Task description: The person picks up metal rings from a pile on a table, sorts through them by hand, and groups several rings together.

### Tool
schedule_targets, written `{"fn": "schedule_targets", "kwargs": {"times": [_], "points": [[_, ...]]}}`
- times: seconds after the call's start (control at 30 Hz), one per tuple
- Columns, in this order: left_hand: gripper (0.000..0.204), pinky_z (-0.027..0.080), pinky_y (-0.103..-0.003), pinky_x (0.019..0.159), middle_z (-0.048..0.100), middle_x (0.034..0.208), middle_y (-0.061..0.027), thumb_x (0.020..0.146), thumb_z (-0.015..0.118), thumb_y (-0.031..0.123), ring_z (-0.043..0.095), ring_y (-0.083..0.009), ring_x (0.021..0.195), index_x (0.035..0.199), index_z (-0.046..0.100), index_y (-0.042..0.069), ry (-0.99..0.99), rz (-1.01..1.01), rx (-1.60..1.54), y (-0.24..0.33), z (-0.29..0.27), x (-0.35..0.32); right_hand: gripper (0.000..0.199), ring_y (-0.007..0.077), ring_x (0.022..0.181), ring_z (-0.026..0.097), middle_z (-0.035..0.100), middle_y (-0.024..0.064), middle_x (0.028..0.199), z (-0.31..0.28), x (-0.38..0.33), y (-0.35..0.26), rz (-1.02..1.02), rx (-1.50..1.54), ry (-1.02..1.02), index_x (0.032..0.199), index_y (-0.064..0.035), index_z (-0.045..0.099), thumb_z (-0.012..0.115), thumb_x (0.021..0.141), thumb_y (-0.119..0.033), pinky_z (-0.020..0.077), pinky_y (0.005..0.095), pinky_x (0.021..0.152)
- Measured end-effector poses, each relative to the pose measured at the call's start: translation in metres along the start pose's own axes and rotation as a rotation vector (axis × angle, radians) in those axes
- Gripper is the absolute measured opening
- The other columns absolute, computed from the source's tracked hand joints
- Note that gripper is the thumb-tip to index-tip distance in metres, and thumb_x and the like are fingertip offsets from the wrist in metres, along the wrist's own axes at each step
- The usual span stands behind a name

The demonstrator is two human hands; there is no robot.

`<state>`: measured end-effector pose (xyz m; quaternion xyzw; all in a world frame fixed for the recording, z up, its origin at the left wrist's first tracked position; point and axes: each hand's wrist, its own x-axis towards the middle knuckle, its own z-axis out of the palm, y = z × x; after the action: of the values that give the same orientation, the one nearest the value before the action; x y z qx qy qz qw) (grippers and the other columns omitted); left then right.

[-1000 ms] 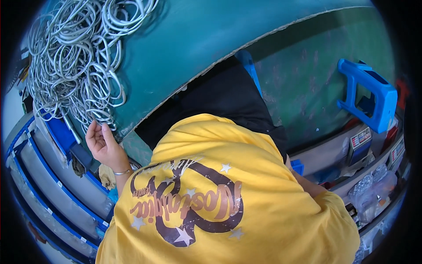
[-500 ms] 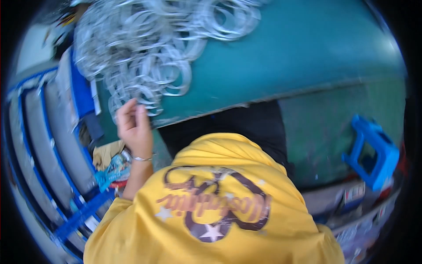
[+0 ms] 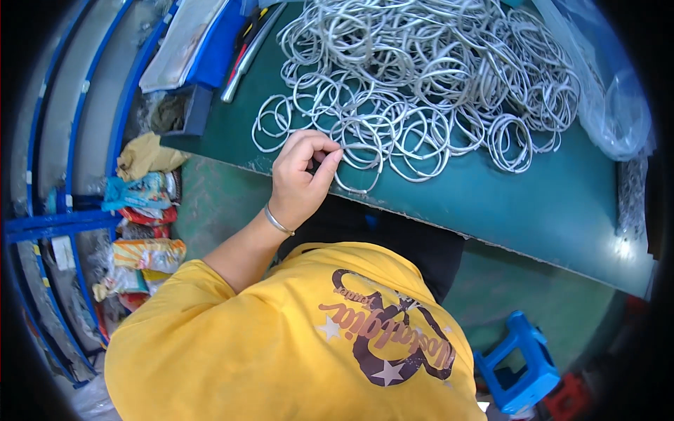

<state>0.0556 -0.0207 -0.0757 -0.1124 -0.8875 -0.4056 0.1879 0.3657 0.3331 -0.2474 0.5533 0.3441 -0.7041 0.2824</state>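
Note:
My left hand (image 3: 304,172), with a thin silver bangle (image 3: 278,220) at the wrist, is over the table's near edge. Its thumb and forefinger are pinched together on the rim of a silver-grey wire ring (image 3: 361,189) at the front of the heap. The other fingers curl in toward the palm. Beyond it lies a big tangled pile of similar rings (image 3: 435,63), some loose and overlapping, some bunched in coils. Whether the pinched ring is joined to its neighbours I cannot tell. My right hand is out of sight.
The green tabletop (image 3: 505,210) ends in a worn edge before me. A clear plastic bag (image 3: 621,112) lies at the right, a blue bin (image 3: 210,49) and long-handled tools (image 3: 246,63) at the left. Blue-framed racking (image 3: 70,126) and crumpled packets (image 3: 147,252) flank me; a blue stool (image 3: 516,365) stands lower right.
The view has swung, so table and rings sit further right and the picture is sharper. My left hand remains at the pile's near edge, fingers still pinched.

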Motion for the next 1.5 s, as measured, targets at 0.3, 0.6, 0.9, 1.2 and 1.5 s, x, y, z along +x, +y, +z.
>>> {"fn": "schedule_targets", "kwargs": {"times": [0.3,0.6,0.9,1.2,1.5], "points": [[0.016,0.044,-0.025,0.057,0.058,0.083,-0.0074,0.072,0.071,-0.001,0.054,-0.0178,0.067,0.084,0.061,0.001,-0.060,0.136,0.036,0.000,-0.002,-0.001,0.018,0.0157,0.077,0.062,0.064,0.0074,0.093,0.095,-0.108,-0.115,-0.568,-1.029,0.095,0.099,-0.0019,0.062,0.051,0.094,-0.014,0.0508,0.0296,0.070],[0.017,0.048,-0.029,0.063,0.059,0.080,-0.0093,0.072,0.072,-0.002,0.059,-0.0230,0.071,0.083,0.060,0.003,0.052,0.361,-0.182,0.017,-0.010,-0.007,0.020,0.0184,0.062,0.057,0.060,0.0093,0.074,0.330,-0.138,-0.184,-1.832,-1.130,-0.536,0.093,0.0002,0.066,0.073,0.074,-0.003,0.0431,0.0253,0.051],[0.021,0.042,-0.021,0.060,0.061,0.086,-0.0056,0.072,0.076,0.002,0.052,-0.0103,0.068,0.090,0.065,0.000,-0.171,-0.089,-0.560,0.008,-0.018,-0.020,0.009,0.0092,0.062,0.054,0.062,0.0067,0.077,0.324,-0.119,-0.178,-1.418,-0.749,-0.613,0.094,0.0035,0.066,0.062,0.086,0.000,0.0412,0.0185,0.053],[0.013,0.046,-0.025,0.064,0.062,0.084,-0.0072,0.073,0.072,-0.002,0.058,-0.0168,0.075,0.084,0.068,0.001,-0.046,0.071,-0.617,0.015,-0.012,-0.009,0.011,0.0167,0.078,0.064,0.060,0.0147,0.098,0.312,-0.099,-0.176,-1.525,-0.720,-0.736,0.096,0.0047,0.064,0.060,0.086,0.002,0.0517,0.0233,0.068],[0.020,0.052,-0.027,0.079,0.054,0.102,-0.0117,0.078,0.062,-0.013,0.062,-0.0174,0.086,0.095,0.060,-0.003,-0.104,-0.145,-0.831,0.011,-0.009,-0.021,0.021,0.0282,0.095,0.065,0.056,0.0198,0.111,0.316,-0.102,-0.173,-1.864,-0.756,-0.589,0.096,0.0046,0.064,0.065,0.076,0.011,0.0531,0.0308,0.080]]}}
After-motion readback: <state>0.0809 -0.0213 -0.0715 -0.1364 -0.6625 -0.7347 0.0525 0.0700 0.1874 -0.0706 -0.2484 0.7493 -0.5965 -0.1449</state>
